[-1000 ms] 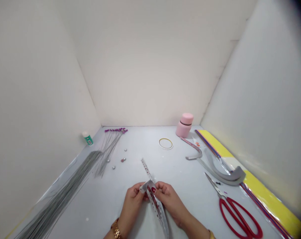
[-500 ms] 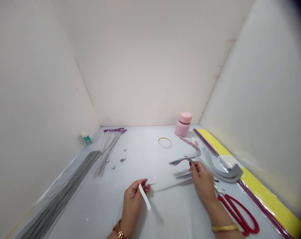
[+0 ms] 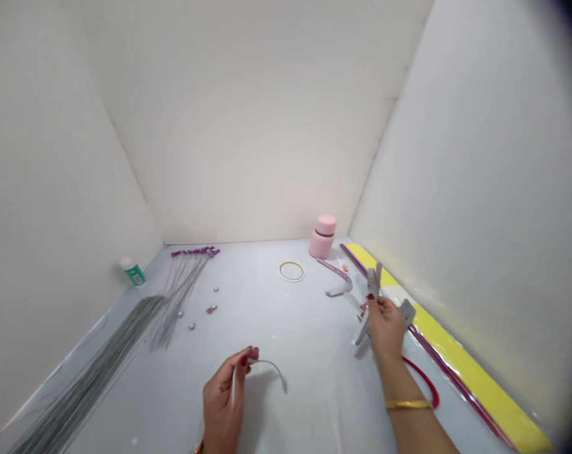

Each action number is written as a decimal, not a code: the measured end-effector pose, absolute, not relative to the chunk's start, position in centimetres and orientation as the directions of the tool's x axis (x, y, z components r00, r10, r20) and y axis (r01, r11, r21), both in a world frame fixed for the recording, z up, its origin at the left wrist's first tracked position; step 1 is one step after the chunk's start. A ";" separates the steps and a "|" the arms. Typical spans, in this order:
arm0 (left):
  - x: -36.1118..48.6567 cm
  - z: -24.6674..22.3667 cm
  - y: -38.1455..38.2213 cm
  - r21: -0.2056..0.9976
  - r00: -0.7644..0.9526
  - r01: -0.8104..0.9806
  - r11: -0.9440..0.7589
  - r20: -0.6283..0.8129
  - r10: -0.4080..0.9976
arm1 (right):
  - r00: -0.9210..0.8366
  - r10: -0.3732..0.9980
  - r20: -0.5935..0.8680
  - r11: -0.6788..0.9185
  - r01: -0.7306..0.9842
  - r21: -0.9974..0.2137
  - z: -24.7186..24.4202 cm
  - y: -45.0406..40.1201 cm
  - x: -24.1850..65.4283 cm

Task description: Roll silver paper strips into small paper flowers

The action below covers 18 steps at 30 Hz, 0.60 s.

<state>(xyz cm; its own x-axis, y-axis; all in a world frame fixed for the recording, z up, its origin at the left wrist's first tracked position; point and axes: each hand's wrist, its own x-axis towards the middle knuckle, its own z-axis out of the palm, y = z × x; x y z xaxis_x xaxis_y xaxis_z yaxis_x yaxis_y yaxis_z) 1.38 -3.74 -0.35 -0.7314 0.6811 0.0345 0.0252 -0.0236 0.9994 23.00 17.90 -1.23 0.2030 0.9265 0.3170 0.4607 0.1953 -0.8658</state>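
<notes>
My left hand (image 3: 225,394), low in the middle of the head view, pinches a narrow pale strip (image 3: 275,367) between thumb and fingertips. The strip arcs to the right, its free end hanging down. On the right, my right hand (image 3: 386,325) is closed around a bundle of grey bands (image 3: 362,329). Their ends stick out above, below and to the right of the fist. The red scissor handle (image 3: 427,383) lies partly hidden under my right forearm. I cannot tell what the bands are made of.
A pink flask (image 3: 322,241), a curved pink-grey tape (image 3: 335,271) and a thin ring (image 3: 292,272) lie farther back. Yellow packaged sheets (image 3: 470,350) line the right wall. Grey wires (image 3: 96,366), purple-tipped stems (image 3: 184,290), small silvery beads (image 3: 192,326) and a glue stick (image 3: 135,273) lie left.
My right hand has lifted the grey bands and gathered them upright in its fist. The strip in my left hand now bends out to the right. The whole view has shifted.
</notes>
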 end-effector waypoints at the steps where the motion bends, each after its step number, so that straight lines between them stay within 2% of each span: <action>1: 1.4 -0.4 -3.5 1.000 -0.675 -0.008 -0.014 0.005 0.738 | 0.158 0.940 0.303 0.193 0.486 -0.852 -1.3 18.0 22.9; 4: 1.4 -0.9 -2.8 0.990 -0.585 -0.139 0.026 -0.103 0.804 | -0.002 0.965 0.261 0.219 0.549 -0.807 -1.5 17.8 21.8; 8: 0.9 -1.3 -2.2 0.939 -0.633 -0.340 0.043 -0.263 0.728 | -0.110 0.959 0.261 0.278 0.545 -0.791 -1.2 16.8 20.2; 11: 0.6 -1.3 -2.1 0.929 -0.651 -0.368 0.027 -0.278 0.706 | -0.239 0.946 0.219 0.310 0.476 -0.823 -0.2 14.7 18.6; 13: 0.7 -1.3 -2.1 0.927 -0.657 -0.374 0.022 -0.281 0.700 | -0.421 0.897 0.136 0.317 0.399 -0.860 0.4 12.4 17.0; 15: 0.8 -1.2 -2.1 0.929 -0.665 -0.371 0.018 -0.279 0.693 | -0.613 0.789 0.040 0.297 0.324 -0.898 0.7 9.9 15.2; 18: 0.6 -1.2 -2.1 0.937 -0.680 -0.349 0.005 -0.257 0.687 | -0.740 0.670 -0.066 0.214 0.277 -0.937 0.3 7.2 13.4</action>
